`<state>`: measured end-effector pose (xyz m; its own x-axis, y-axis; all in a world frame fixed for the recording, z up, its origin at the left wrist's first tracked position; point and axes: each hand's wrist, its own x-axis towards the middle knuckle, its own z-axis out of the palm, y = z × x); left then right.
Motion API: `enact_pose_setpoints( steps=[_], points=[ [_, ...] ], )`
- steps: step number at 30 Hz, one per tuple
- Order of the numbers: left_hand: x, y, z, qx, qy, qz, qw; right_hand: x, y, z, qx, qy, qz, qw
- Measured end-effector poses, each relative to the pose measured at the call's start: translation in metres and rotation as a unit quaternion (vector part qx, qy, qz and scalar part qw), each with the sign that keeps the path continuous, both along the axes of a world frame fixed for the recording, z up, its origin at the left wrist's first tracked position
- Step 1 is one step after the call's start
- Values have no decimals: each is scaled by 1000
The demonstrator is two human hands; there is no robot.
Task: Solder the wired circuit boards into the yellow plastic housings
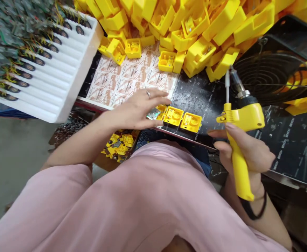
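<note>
My left hand [136, 108], with a ring on one finger, spans the leftmost of three small yellow plastic cases at the table's front edge. Thumb and fingers lie on opposite sides of that case [161, 112], and a green circuit board [153, 113] shows beside it under the palm. Just to the right sit two more open cases, a middle one [173, 116] and a right one [191, 121], with small metal parts inside. My right hand [250, 150] grips the handle of a yellow soldering gun [244, 117], its tip pointing up and away above the black table.
Yellow housings [195, 52] are heaped along the back. A black fan [271, 77] stands at the right. At the left, a white foam tray [71, 80] carries many wired boards with round black parts. Below the edge is a box of yellow parts [119, 145].
</note>
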<state>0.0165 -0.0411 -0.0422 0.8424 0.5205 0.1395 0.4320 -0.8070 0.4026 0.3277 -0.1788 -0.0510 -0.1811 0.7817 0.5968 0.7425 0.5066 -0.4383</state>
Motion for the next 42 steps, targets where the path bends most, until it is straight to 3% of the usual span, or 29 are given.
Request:
enact_pose_setpoints(
  steps=[2, 4, 6, 8, 10, 11, 13, 15, 18, 20, 22, 25, 29, 31, 34, 36, 39, 40, 42],
  points=[
    [-4, -8, -12, 19, -15, -16, 1000, -1, 11, -8, 51, -33, 12, 998],
    [-17, -14, -5, 19, -27, -10, 999, -5, 22, -11, 91, -70, 21, 993],
    [-44, -17, 24, -38, -6, -19, 999, -11, 29, -12, 73, -77, 40, 994],
    [-74, -17, 62, -122, 77, -27, 989, -16, 32, -13, 47, -72, 65, 994],
    [-95, -7, 88, -94, 148, 21, 984, -21, 34, -16, 39, -76, 77, 993],
    [-97, 2, 91, -46, 156, 67, 984, -24, 35, -18, 47, -79, 77, 993],
    [-86, 29, 78, 73, 133, 172, 973, -28, 37, -23, 71, -82, 65, 992],
    [-60, 62, 47, 132, 124, 264, 947, -31, 40, -27, 92, -90, 49, 990],
    [-20, 104, 3, 142, 192, 359, 902, -34, 42, -30, 103, -117, 36, 987],
    [-7, 118, -10, 150, 249, 392, 873, -34, 42, -29, 95, -127, 36, 987],
    [-7, 117, -11, 168, 285, 374, 867, -34, 40, -27, 88, -120, 33, 988],
    [-10, 87, -4, 174, 279, 287, 899, -34, 39, -26, 83, -105, 23, 991],
    [5, 20, -1, 189, 151, 148, 959, -35, 39, -27, 80, -105, 14, 991],
    [13, 0, -2, 185, 71, 64, 978, -35, 38, -27, 81, -110, 5, 991],
    [10, 3, 0, 112, 0, -1, 994, -36, 36, -28, 85, -117, -11, 989],
    [0, 19, 3, 59, 18, 27, 998, -37, 34, -29, 79, -119, -14, 990],
    [-7, 39, 7, 50, 82, 95, 991, -37, 35, -31, 73, -126, -16, 989],
    [-5, 41, 8, 51, 95, 80, 991, -37, 35, -31, 72, -126, -14, 989],
    [5, 38, 10, 35, 116, -8, 993, -36, 37, -32, 65, -125, -11, 990]
  ],
)
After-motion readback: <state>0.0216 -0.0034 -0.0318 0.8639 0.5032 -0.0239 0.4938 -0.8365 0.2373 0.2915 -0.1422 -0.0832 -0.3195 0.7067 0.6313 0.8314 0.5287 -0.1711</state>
